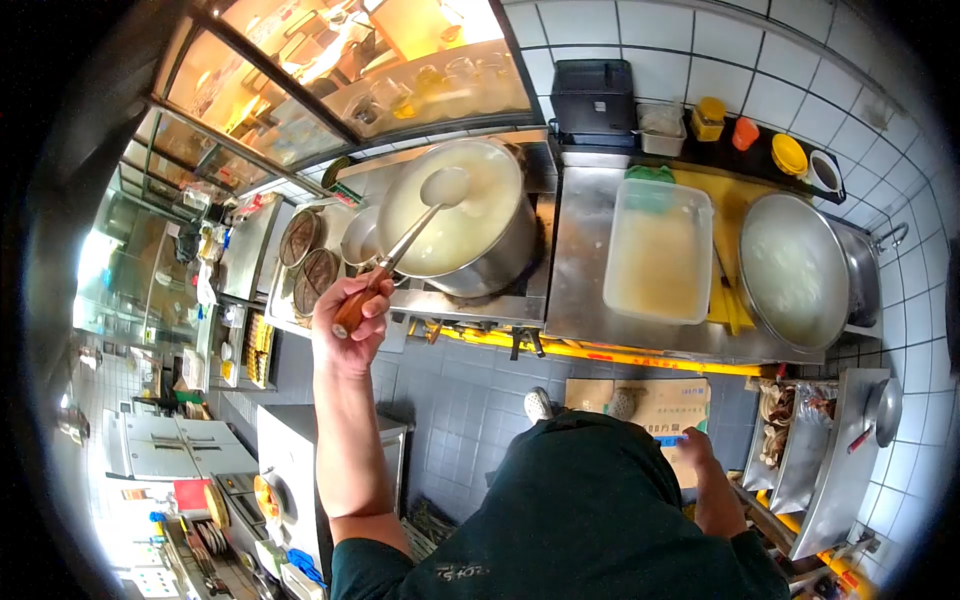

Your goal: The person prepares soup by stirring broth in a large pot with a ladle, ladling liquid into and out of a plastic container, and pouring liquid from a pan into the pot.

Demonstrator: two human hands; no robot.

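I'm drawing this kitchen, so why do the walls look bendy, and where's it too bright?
Head view: the lens seems to bend the tiled wall, and corners go black; head view: the far left glares white, the window partly washed out.

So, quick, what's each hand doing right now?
Left hand: closed around the handle of a ladle, over the big pot.
Right hand: lowered, too unclear to tell if open or closed.
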